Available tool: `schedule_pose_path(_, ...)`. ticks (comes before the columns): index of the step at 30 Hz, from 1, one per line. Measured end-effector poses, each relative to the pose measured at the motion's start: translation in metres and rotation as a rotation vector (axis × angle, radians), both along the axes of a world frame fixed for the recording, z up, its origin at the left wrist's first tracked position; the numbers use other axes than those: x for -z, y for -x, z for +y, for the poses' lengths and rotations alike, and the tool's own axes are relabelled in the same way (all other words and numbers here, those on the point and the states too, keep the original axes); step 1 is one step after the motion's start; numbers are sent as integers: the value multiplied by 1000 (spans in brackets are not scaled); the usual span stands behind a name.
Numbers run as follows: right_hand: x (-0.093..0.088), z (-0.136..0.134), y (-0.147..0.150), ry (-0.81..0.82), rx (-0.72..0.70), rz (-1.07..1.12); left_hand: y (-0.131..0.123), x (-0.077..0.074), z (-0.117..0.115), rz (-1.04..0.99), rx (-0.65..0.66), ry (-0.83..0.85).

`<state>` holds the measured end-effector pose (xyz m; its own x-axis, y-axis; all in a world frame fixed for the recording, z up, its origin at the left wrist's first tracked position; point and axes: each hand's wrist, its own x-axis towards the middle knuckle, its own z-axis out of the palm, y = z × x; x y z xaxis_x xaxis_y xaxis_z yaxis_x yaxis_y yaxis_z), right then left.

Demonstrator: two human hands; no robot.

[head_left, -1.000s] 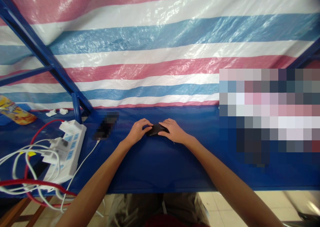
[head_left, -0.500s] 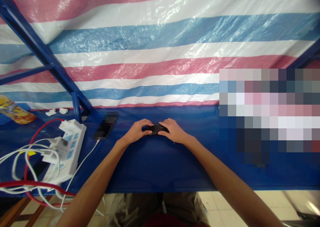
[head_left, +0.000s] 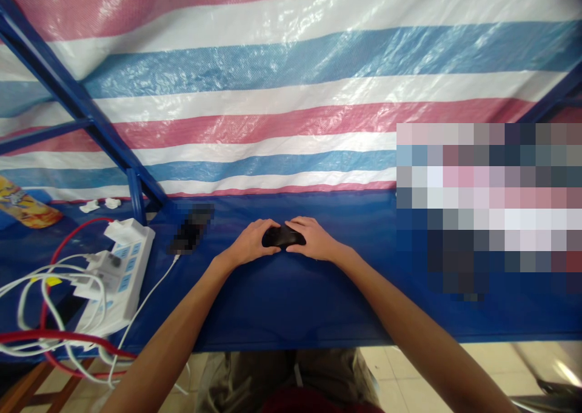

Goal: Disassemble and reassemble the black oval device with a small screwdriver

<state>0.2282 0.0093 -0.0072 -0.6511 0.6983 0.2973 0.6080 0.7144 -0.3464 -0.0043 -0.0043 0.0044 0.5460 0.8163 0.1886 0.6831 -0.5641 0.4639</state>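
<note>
In the head view a small, flat black object with rounded ends lies on the blue tabletop in front of me. Its surface shines a little, and its exact kind is not clear. My left hand curls around its left end, thumb on the near side and fingers on the far side. Around the right end my right hand is closed in the same way. The fingers cover part of both ends.
A phone, partly pixelated, lies left with a white cable. Further left are a white power strip, tangled cables and a yellow snack packet. Blue metal bars and a striped sheet stand behind. Pixelation hides the right side.
My hands have shifted slightly on the black object, and more of its left end now shows between the left thumb and fingers. The view has moved a little.
</note>
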Motion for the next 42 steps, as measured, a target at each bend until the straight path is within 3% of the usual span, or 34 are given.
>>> schedule_pose_path(9, 2, 2, -1, -54, 11, 120, -3, -8, -4, 56, -28, -26)
schedule_pose_path(16, -1, -2, 1, 35, -5, 230, 2, 3, 1, 14, -12, -47)
schedule_pose_path(23, 9, 6, 3, 14, 65, 341, 2, 15, 8, 46, -170, -135)
schedule_pose_path(30, 12, 11, 0, -6, 173, 394, 2, 15, 11, -97, -279, -103)
schedule_pose_path(34, 11, 10, 1, -19, 181, 334, 5, 17, 13, -121, -259, -124)
schedule_pose_path(38, 12, 9, 2, -44, 191, 322, 6, 8, 9, -85, -242, -214)
schedule_pose_path(42, 11, 7, 3, -66, 191, 318, 7, -4, 2, 17, -24, -226)
